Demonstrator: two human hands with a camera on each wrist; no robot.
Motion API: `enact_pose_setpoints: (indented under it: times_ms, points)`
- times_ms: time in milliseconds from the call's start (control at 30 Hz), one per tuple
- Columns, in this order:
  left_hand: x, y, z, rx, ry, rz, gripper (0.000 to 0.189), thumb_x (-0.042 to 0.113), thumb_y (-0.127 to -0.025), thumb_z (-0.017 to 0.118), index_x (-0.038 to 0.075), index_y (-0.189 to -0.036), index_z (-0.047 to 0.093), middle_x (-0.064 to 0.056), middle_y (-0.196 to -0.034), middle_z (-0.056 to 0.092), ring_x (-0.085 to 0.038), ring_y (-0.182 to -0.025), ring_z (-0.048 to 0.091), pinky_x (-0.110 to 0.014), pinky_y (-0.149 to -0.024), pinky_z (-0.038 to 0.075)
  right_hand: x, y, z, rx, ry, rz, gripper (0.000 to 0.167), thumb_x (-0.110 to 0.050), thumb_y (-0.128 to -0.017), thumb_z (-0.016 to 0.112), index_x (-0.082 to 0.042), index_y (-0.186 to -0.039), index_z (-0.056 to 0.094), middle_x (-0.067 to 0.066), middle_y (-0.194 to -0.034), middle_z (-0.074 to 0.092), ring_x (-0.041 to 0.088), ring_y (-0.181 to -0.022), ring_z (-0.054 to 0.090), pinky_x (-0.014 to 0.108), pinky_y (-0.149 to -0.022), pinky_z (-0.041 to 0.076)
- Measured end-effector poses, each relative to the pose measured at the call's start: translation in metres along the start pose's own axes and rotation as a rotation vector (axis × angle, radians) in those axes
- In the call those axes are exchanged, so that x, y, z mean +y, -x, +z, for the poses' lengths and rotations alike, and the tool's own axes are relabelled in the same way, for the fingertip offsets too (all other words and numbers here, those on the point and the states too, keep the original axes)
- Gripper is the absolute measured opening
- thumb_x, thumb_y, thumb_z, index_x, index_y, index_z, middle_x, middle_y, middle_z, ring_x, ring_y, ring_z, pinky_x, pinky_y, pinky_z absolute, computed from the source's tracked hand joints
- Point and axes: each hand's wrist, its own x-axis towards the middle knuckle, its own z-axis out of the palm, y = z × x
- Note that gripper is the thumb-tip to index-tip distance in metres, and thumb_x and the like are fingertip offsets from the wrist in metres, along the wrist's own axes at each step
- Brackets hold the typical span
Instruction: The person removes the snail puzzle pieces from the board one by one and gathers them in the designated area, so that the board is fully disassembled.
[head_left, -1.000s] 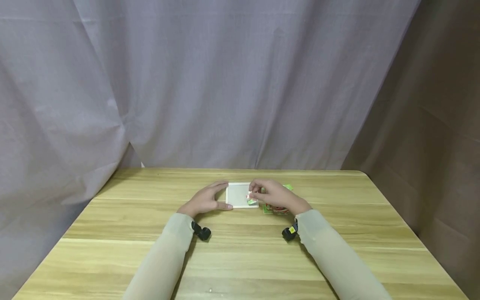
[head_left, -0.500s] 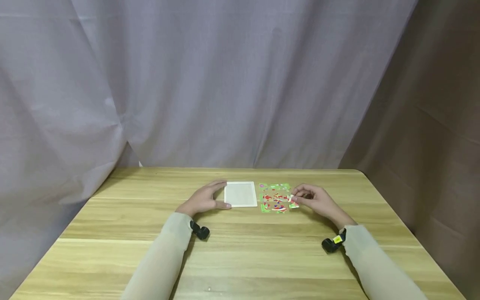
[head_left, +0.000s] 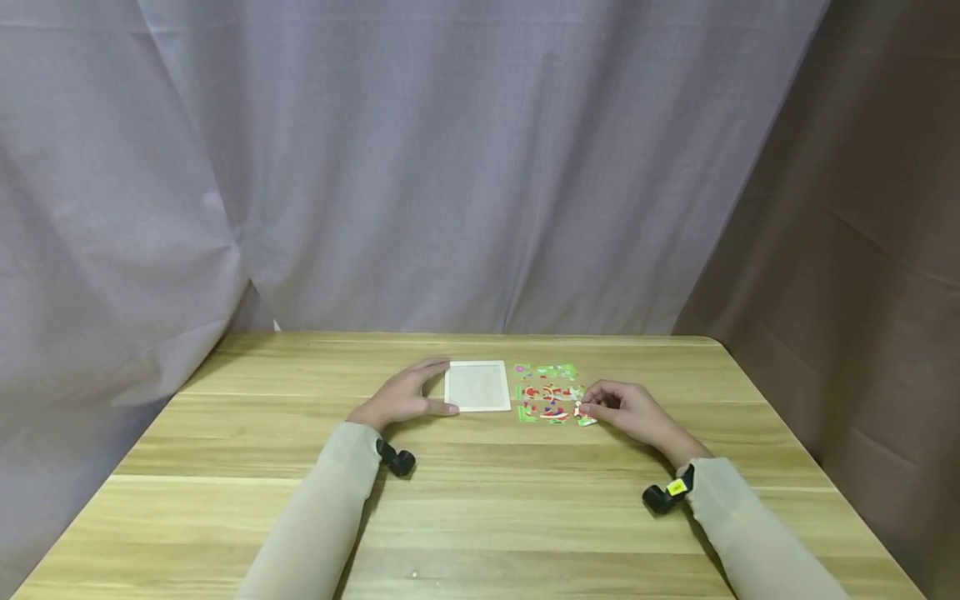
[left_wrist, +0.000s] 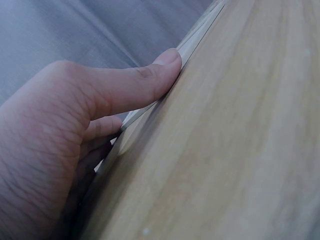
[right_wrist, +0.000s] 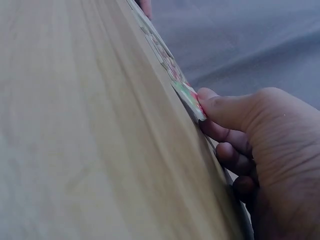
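Note:
The left hand (head_left: 401, 396) holds a shallow white-rimmed puzzle tray (head_left: 477, 362) at its left side. Its thumb (left_wrist: 145, 85) lies on the near left corner, and its other fingers reach the far left corner. To the tray's right, the right hand (head_left: 633, 412) pinches a small puzzle piece (head_left: 587, 420) between thumb and fingers. This piece (right_wrist: 187, 97) shows green, red and white in the right wrist view, slightly tilted. It is beside the near right end of several colourful puzzle pieces (head_left: 551, 393), laid in loose rows with gaps between them.
All of this lies on a wood-grain table (head_left: 480, 500), toward its far edge. A grey curtain (head_left: 450, 167) hangs behind, and a darker one (head_left: 840, 292) on the right. Each wrist wears a black camera (head_left: 663, 498).
The right hand has moved from over the tray's right side, where it held a piece, to the right of the laid pieces, then slightly nearer. The left hand stays at the tray.

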Motion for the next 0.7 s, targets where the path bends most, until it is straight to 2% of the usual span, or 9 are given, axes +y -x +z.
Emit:
enact_pose_setpoints:
  times_ms: [233, 467, 600, 700]
  points:
    - [0.0009, -0.0012, -0.0022, -0.003, 0.006, -0.006, 0.102, 0.056, -0.093, 0.084, 0.010, -0.174, 0.042, -0.014, -0.184, 0.035, -0.042, -0.170, 0.034, -0.068, -0.140, 0.025, 0.0040, -0.0037, 0.0025, 0.015, 0.064, -0.069, 0.007, -0.009, -0.102, 0.083, -0.014, -0.101, 0.079, -0.004, -0.091, 0.070, 0.004, -0.080, 0.058, 0.022, -0.070, 0.051]
    - [0.0013, -0.0016, -0.0041, 0.022, 0.019, 0.002, 0.103, 0.055, -0.092, 0.086, 0.009, -0.173, 0.043, -0.016, -0.183, 0.037, -0.044, -0.169, 0.036, -0.069, -0.139, 0.026, 0.0036, -0.0055, 0.0030, 0.027, 0.053, -0.115, 0.004, -0.010, -0.101, 0.082, -0.011, -0.101, 0.079, -0.004, -0.092, 0.071, 0.004, -0.082, 0.058, 0.022, -0.070, 0.052]
    - [0.0001, 0.0007, -0.0019, 0.013, 0.020, 0.002, 0.103, 0.055, -0.091, 0.086, 0.008, -0.173, 0.043, -0.017, -0.183, 0.037, -0.044, -0.169, 0.035, -0.069, -0.139, 0.026, 0.0045, -0.0034, 0.0048, 0.005, 0.046, -0.115, 0.005, -0.010, -0.103, 0.081, -0.006, -0.101, 0.079, -0.004, -0.092, 0.069, 0.003, -0.082, 0.058, 0.022, -0.071, 0.052]
    - [0.0004, 0.0016, -0.0014, 0.015, 0.028, 0.007, 0.103, 0.055, -0.092, 0.086, 0.008, -0.173, 0.043, -0.016, -0.183, 0.037, -0.044, -0.169, 0.035, -0.069, -0.139, 0.026, 0.0043, -0.0027, 0.0050, 0.005, 0.041, -0.102, 0.004, -0.011, -0.103, 0.081, -0.008, -0.101, 0.079, -0.004, -0.093, 0.069, 0.004, -0.083, 0.058, 0.022, -0.072, 0.052]
